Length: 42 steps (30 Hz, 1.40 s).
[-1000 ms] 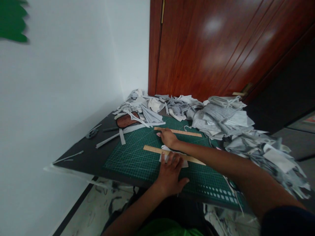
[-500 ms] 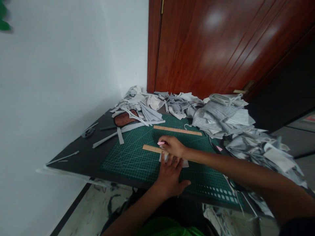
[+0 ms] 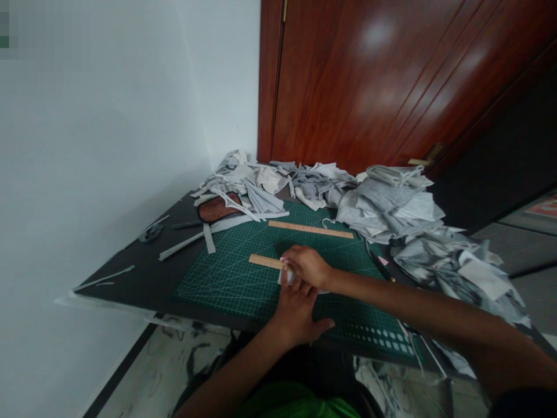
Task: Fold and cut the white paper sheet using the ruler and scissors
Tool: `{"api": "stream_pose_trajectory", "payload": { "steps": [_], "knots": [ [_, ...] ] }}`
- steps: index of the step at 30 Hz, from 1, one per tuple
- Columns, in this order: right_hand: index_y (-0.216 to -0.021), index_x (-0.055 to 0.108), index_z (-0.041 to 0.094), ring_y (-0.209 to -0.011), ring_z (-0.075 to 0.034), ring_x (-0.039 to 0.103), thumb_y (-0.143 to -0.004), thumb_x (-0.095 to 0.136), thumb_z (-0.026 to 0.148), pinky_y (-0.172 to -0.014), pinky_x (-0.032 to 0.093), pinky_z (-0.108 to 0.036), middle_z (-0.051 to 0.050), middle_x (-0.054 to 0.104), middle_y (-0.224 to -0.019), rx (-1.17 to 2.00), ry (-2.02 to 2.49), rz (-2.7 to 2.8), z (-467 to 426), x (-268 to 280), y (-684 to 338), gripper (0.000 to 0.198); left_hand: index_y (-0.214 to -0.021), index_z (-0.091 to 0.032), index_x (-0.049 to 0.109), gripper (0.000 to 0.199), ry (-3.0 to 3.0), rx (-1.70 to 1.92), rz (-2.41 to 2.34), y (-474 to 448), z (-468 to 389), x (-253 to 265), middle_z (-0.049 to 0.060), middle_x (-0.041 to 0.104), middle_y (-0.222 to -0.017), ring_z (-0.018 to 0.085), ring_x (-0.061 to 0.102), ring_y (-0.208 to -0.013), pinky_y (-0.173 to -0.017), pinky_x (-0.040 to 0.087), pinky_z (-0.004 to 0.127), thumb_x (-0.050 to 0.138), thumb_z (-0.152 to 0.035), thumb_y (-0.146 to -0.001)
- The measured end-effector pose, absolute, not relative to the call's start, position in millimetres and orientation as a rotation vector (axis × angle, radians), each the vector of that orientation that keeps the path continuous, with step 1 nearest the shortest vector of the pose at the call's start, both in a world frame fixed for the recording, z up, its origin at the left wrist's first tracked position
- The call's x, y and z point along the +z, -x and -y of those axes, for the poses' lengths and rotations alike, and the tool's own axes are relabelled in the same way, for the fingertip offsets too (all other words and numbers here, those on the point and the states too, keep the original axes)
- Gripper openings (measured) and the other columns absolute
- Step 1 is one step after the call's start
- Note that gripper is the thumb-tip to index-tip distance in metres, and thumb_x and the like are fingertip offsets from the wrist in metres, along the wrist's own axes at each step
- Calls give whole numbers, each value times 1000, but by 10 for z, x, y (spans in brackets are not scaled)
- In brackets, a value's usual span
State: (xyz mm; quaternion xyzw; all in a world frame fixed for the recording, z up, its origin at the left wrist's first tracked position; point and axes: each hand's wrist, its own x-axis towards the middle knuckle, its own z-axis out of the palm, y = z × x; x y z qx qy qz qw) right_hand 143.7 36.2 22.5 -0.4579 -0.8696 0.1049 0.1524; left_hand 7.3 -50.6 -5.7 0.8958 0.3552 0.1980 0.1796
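My left hand (image 3: 296, 313) lies flat with fingers spread, pressing a wooden ruler (image 3: 264, 261) and a small pale piece of fabric (image 3: 285, 276) against the green cutting mat (image 3: 226, 296). Just beyond those fingertips, my right hand (image 3: 310, 268) is closed in a pinch at the ruler's edge. A small pink piece, which looks like tailor's chalk (image 3: 284, 259), shows at its fingertips. Both hands hide much of the ruler and most of the fabric. A second wooden ruler (image 3: 311, 229) rests farther back on the mat.
Grey and white fabric scraps (image 3: 322, 183) line the back of the dark table (image 3: 143, 273). Larger fabric piles (image 3: 387, 206) stand at right. A brown, black-edged piece (image 3: 217, 208) and cut strips (image 3: 183, 247) lie at left. A pink scrap (image 3: 383, 260) is right of the mat.
My right hand has turned and come lower and nearer my left fingertips, so the pink chalk shows less. My left hand stays pressed down. The view has shifted slightly.
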Motion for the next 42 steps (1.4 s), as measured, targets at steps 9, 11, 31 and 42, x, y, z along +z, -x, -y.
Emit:
{"api": "stream_pose_trajectory", "payload": {
  "steps": [9,11,31,42],
  "knots": [
    [-98,74,17,-78,-19,59,-98,55,14,-75,43,-31,-6,67,-89,200,1284,2625,-391,288,-1415,19,-150,-24,50,88,-2560,545,-1007,-76,501,-100,11,45,-160,41,24,-155,-125,-7,68,59,-79,-82],
    [-98,74,17,-78,-19,59,-97,56,13,-76,42,-31,-6,66,-88,188,1274,2645,-385,306,-1410,19,-150,-24,51,88,-2557,545,-1011,-74,503,-95,11,46,-159,41,24,-155,-126,-8,67,61,-79,-82],
    [-96,73,17,-77,-18,58,-95,56,12,-75,39,-29,-6,66,-89,184,1321,2751,-382,429,-1470,18,-154,-20,47,97,-2580,488,-1023,-74,493,-90,15,46,-158,42,20,-156,-125,-8,66,54,-85,-82],
    [-94,71,16,-77,-18,59,-94,56,9,-75,37,-30,-7,66,-90,171,1409,2817,-278,534,-1691,17,-162,-17,31,113,-2574,441,-1008,-89,465,-135,15,25,-169,41,6,-159,-124,-9,69,42,-94,-80]
  ]
}}
